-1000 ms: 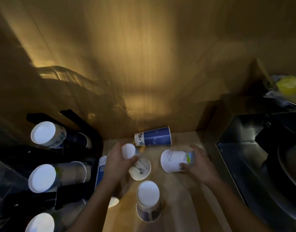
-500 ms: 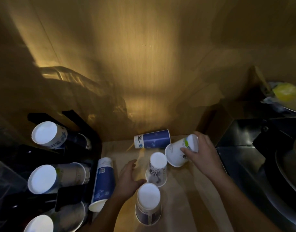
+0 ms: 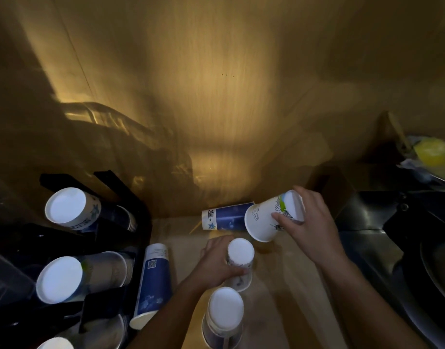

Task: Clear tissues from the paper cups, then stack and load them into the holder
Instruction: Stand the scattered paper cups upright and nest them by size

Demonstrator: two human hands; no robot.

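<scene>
My right hand point(image 3: 314, 222) holds a white paper cup point(image 3: 266, 217) with green and black print, tilted in the air with its mouth down-left. My left hand point(image 3: 216, 263) grips an upside-down white cup point(image 3: 240, 255) standing on the wooden counter point(image 3: 279, 285). In front of it stands an upside-down stack of blue cups point(image 3: 224, 318). A blue cup point(image 3: 226, 219) lies on its side by the wall. Another blue cup point(image 3: 153, 283) lies beside the black cup holder point(image 3: 131, 197), which carries stacks of cups with their bases toward me. No tissue shows.
A wooden wall panel point(image 3: 216, 96) rises right behind the counter. To the right is a dark metal sink point(image 3: 392, 235), with a yellow item point(image 3: 432, 151) on a ledge behind it. The scene is dim.
My right hand has lifted the printed cup off the counter and up to the right. My left hand set the small cup upside down, let go, then closed on it again.
</scene>
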